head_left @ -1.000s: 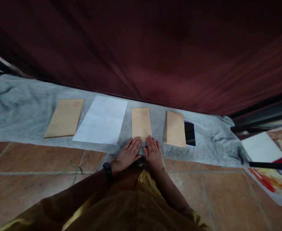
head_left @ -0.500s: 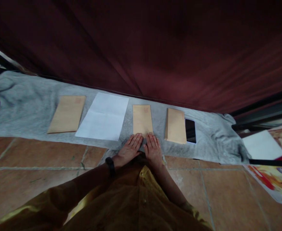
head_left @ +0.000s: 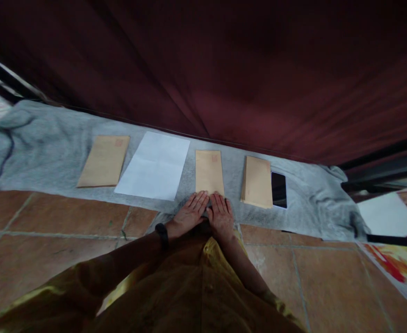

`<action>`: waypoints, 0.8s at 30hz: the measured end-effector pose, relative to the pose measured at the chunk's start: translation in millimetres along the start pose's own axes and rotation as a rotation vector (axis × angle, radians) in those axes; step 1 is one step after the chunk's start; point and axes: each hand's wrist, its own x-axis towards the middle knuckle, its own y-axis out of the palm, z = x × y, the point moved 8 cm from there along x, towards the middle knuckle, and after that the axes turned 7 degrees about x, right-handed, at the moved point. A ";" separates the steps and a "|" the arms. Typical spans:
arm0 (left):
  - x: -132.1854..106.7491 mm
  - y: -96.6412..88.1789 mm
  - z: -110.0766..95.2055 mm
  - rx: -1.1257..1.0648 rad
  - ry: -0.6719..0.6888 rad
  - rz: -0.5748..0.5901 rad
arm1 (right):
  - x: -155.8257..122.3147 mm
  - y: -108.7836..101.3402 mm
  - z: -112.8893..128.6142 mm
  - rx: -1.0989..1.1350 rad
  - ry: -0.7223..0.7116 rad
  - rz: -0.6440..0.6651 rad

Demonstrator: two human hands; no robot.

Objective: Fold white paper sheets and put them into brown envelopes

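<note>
A single brown envelope (head_left: 209, 171) with a small red print at its upper right lies upright in front of me on the grey cloth (head_left: 64, 157). My left hand (head_left: 190, 212) rests flat, fingertips at the envelope's near edge. Beside it lies my right hand (head_left: 220, 213), also flat with fingers stretched out, touching the same edge. Neither hand grips anything. To the left is a white sheet of paper (head_left: 154, 166), and beyond it a stack of brown envelopes (head_left: 104, 161). Another envelope stack (head_left: 258, 181) lies to the right.
A dark-screened phone (head_left: 278, 189) lies against the right envelope stack. Behind the cloth hangs a dark red curtain (head_left: 203, 69). Tiled floor (head_left: 314, 268) shows below. At far right are a white sheet (head_left: 389, 215) and a colourful printed bag (head_left: 404, 268).
The view has shifted slightly, so the laid-out things appear a little further right. Both hands stay flat at the envelope's near edge.
</note>
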 end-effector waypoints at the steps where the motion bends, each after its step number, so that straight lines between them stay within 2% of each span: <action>1: -0.4 -0.9 -0.4 0.003 0.002 0.000 | -0.7 -0.8 -1.2 0.000 0.003 -0.011; 16: -4.7 -8.5 0.2 0.001 -0.032 0.009 | -9.7 -11.6 -9.5 -0.028 0.079 -0.116; 24: -15.4 -9.4 8.0 -0.043 -0.167 -0.055 | -11.1 -12.7 -9.8 -0.043 0.074 -0.151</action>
